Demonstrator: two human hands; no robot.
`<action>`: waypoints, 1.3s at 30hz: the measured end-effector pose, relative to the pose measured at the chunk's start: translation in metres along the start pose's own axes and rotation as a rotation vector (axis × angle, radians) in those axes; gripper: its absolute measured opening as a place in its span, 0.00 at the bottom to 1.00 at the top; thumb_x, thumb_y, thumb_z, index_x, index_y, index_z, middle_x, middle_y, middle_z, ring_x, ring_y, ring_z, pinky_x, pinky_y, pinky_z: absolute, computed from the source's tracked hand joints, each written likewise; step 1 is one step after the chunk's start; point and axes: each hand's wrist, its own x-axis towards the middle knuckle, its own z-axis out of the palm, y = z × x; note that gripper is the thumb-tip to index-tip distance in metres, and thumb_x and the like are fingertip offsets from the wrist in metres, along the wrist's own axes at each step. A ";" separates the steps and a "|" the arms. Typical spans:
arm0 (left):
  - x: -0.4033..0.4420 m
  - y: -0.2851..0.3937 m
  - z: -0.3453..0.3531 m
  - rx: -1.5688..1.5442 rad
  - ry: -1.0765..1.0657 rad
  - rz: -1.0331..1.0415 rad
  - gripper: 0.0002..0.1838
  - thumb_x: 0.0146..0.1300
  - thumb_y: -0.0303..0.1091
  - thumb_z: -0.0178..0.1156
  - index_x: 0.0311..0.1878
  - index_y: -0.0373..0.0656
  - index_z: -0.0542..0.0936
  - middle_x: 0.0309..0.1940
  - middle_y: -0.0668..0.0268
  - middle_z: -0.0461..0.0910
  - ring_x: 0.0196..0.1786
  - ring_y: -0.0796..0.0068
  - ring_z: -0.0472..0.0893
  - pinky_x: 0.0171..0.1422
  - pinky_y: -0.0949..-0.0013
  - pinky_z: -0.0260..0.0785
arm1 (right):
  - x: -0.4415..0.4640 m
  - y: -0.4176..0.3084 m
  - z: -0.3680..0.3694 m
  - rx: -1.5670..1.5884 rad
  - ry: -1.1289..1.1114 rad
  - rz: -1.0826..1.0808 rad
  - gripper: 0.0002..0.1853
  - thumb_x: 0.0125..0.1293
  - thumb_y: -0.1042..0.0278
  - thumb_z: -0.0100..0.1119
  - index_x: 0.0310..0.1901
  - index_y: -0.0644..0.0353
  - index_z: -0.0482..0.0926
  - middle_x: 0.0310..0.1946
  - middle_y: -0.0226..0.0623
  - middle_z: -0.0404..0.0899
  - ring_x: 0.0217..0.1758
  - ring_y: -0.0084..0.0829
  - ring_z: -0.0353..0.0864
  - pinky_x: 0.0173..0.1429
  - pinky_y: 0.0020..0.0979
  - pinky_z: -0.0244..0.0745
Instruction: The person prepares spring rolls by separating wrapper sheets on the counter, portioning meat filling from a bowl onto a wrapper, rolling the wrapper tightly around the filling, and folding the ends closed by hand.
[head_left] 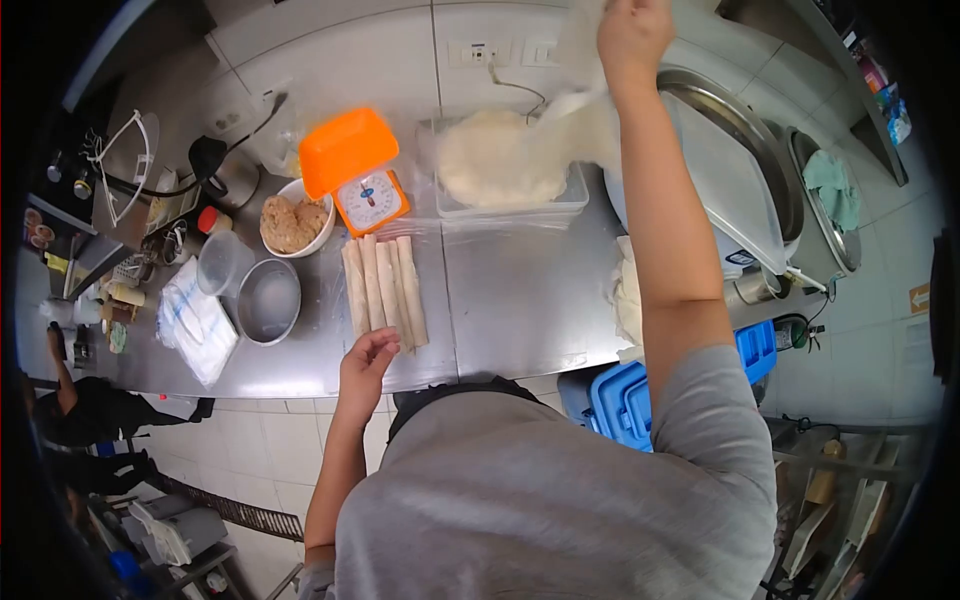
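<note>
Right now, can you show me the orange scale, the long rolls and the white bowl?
Orange scale [371, 199], head view: on its dial.
Long rolls [387, 288], head view: on the middle roll.
White bowl [317, 242], head view: on its wall, lower right.

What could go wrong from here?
1. Tear or snag: the right hand appears to grip a blurred, pale sheet raised by the plastic container; it might rip or catch on the rim.
2. Disturbed rolls: the left hand is right at the near ends of the pale rolls, contact unclear; a careless move could knock them out of line.
</note>
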 end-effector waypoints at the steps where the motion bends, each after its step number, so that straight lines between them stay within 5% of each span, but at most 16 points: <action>1: 0.001 -0.006 0.000 0.003 -0.023 -0.024 0.19 0.66 0.29 0.61 0.59 0.34 0.74 0.50 0.62 0.79 0.51 0.73 0.78 0.58 0.73 0.69 | -0.003 -0.001 -0.001 -0.010 -0.062 -0.010 0.11 0.70 0.68 0.53 0.49 0.64 0.76 0.37 0.43 0.84 0.38 0.43 0.82 0.42 0.36 0.73; 4: 0.008 -0.003 0.016 0.060 -0.051 0.084 0.29 0.61 0.31 0.66 0.64 0.35 0.69 0.58 0.60 0.74 0.55 0.71 0.75 0.57 0.71 0.70 | -0.013 -0.024 0.000 0.424 -0.207 0.431 0.10 0.70 0.70 0.53 0.47 0.68 0.75 0.35 0.39 0.83 0.37 0.36 0.82 0.42 0.33 0.74; 5: 0.014 0.005 0.021 0.142 -0.076 0.116 0.41 0.56 0.36 0.71 0.69 0.35 0.62 0.66 0.53 0.66 0.65 0.62 0.70 0.65 0.65 0.66 | -0.015 -0.037 -0.003 0.491 -0.166 0.445 0.10 0.70 0.71 0.53 0.48 0.69 0.74 0.35 0.38 0.82 0.37 0.33 0.82 0.42 0.32 0.74; 9: 0.050 0.081 0.056 0.477 0.025 0.643 0.54 0.48 0.46 0.76 0.72 0.34 0.56 0.71 0.44 0.57 0.76 0.49 0.54 0.78 0.56 0.47 | -0.020 -0.100 -0.035 0.847 -0.208 0.539 0.18 0.69 0.73 0.54 0.59 0.66 0.71 0.43 0.41 0.81 0.42 0.27 0.81 0.47 0.25 0.74; 10: 0.061 0.086 0.069 0.478 0.032 0.630 0.54 0.47 0.47 0.77 0.72 0.34 0.56 0.71 0.45 0.57 0.75 0.49 0.55 0.78 0.55 0.48 | -0.021 -0.106 -0.042 0.957 -0.256 0.565 0.22 0.69 0.74 0.54 0.64 0.64 0.69 0.46 0.43 0.81 0.45 0.26 0.81 0.49 0.23 0.74; 14: 0.072 0.112 0.111 0.479 -0.218 0.335 0.53 0.51 0.54 0.73 0.73 0.38 0.57 0.71 0.47 0.59 0.75 0.52 0.58 0.77 0.54 0.50 | -0.028 -0.122 -0.075 0.865 -0.229 0.577 0.12 0.68 0.69 0.59 0.48 0.66 0.75 0.40 0.34 0.82 0.40 0.25 0.81 0.47 0.27 0.74; 16: 0.073 0.113 0.119 0.056 -0.375 0.154 0.48 0.57 0.58 0.64 0.73 0.39 0.57 0.70 0.51 0.62 0.73 0.57 0.61 0.76 0.56 0.52 | -0.037 -0.129 -0.102 0.919 -0.280 0.646 0.10 0.68 0.70 0.58 0.47 0.66 0.76 0.39 0.36 0.83 0.38 0.25 0.81 0.45 0.27 0.75; 18: 0.080 0.077 0.122 -0.781 -0.406 0.022 0.44 0.65 0.63 0.53 0.72 0.38 0.58 0.67 0.56 0.68 0.70 0.64 0.67 0.74 0.61 0.56 | -0.063 -0.118 -0.123 0.841 -0.358 0.758 0.12 0.67 0.73 0.57 0.50 0.66 0.76 0.42 0.36 0.82 0.42 0.26 0.82 0.47 0.28 0.77; 24: 0.085 0.008 0.099 -0.326 -0.050 -0.194 0.35 0.71 0.54 0.49 0.72 0.42 0.59 0.68 0.57 0.66 0.63 0.64 0.73 0.71 0.53 0.60 | -0.268 0.020 -0.113 0.257 -0.915 1.162 0.14 0.65 0.69 0.60 0.50 0.65 0.76 0.43 0.42 0.82 0.47 0.37 0.81 0.53 0.35 0.74; 25: 0.103 -0.049 0.100 0.152 0.029 0.177 0.33 0.67 0.48 0.58 0.71 0.46 0.63 0.68 0.58 0.66 0.66 0.61 0.70 0.74 0.46 0.54 | -0.292 0.033 -0.114 0.089 -0.837 0.895 0.15 0.64 0.69 0.60 0.50 0.66 0.76 0.44 0.44 0.81 0.48 0.39 0.80 0.53 0.36 0.74; 27: 0.087 -0.046 0.106 0.764 -0.237 0.562 0.33 0.63 0.44 0.62 0.70 0.49 0.66 0.69 0.60 0.65 0.69 0.59 0.66 0.75 0.43 0.48 | -0.318 0.047 -0.110 -0.217 -0.662 0.339 0.16 0.61 0.69 0.62 0.49 0.66 0.76 0.45 0.49 0.80 0.49 0.45 0.79 0.53 0.39 0.74; 28: 0.079 -0.037 0.110 1.067 -0.371 0.751 0.33 0.61 0.42 0.65 0.69 0.50 0.68 0.69 0.60 0.65 0.71 0.58 0.64 0.76 0.42 0.45 | -0.320 0.047 -0.110 -0.170 -0.699 0.349 0.16 0.60 0.70 0.62 0.49 0.66 0.76 0.45 0.50 0.79 0.50 0.47 0.78 0.53 0.40 0.74; 29: 0.073 -0.027 0.118 1.105 -0.498 0.532 0.28 0.61 0.40 0.62 0.67 0.53 0.71 0.71 0.63 0.62 0.75 0.57 0.58 0.78 0.40 0.38 | -0.324 0.044 -0.112 -0.120 -0.739 0.361 0.16 0.58 0.70 0.61 0.48 0.66 0.76 0.44 0.52 0.78 0.51 0.48 0.77 0.54 0.42 0.74; 32: 0.082 -0.053 0.115 1.314 -0.386 0.566 0.27 0.62 0.39 0.61 0.65 0.53 0.72 0.71 0.62 0.62 0.75 0.57 0.57 0.77 0.37 0.37 | -0.340 0.021 -0.133 -0.179 -1.030 0.244 0.16 0.56 0.71 0.61 0.46 0.65 0.76 0.43 0.52 0.76 0.52 0.49 0.76 0.53 0.44 0.74; 35: 0.108 -0.047 0.102 1.512 0.023 0.741 0.26 0.61 0.38 0.60 0.65 0.52 0.72 0.69 0.61 0.64 0.74 0.56 0.58 0.77 0.35 0.35 | -0.362 -0.012 -0.152 -0.323 -1.244 0.331 0.17 0.57 0.70 0.61 0.49 0.61 0.76 0.47 0.51 0.75 0.54 0.50 0.75 0.54 0.45 0.74; 39: 0.103 -0.026 0.101 1.333 -0.295 0.424 0.30 0.58 0.41 0.64 0.66 0.51 0.71 0.68 0.58 0.64 0.73 0.55 0.60 0.77 0.36 0.35 | -0.357 -0.014 -0.146 -0.364 -1.423 0.483 0.20 0.58 0.70 0.60 0.54 0.59 0.76 0.51 0.52 0.72 0.54 0.52 0.74 0.56 0.45 0.74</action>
